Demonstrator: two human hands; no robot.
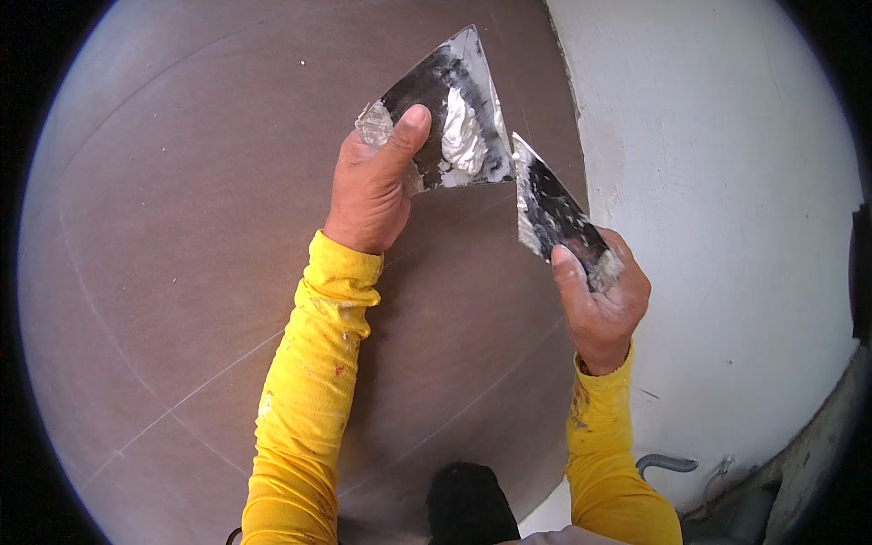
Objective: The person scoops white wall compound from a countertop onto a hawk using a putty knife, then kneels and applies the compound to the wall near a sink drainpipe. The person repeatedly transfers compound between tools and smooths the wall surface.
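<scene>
My left hand (pixel 374 186) grips a wide putty knife (pixel 422 104), thumb flat on its dark blade. A lump of white putty (pixel 464 134) sits on that blade toward its right side. In my right hand (pixel 601 295) is a narrower putty knife (pixel 556 207), its blade pointing up and to the left with white putty smeared along the edge. The tip of the right blade is close to the lower right corner of the left one; whether they touch I cannot tell. My fingers behind both blades are mostly hidden.
A brown tiled floor (pixel 200 272) with pale joint lines spreads below my hands. To the right stands a white wall (pixel 718 218). A grey corrugated hose (pixel 668 463) pokes out near the lower right. Dark cloth or a shoe (pixel 470 504) shows at the bottom.
</scene>
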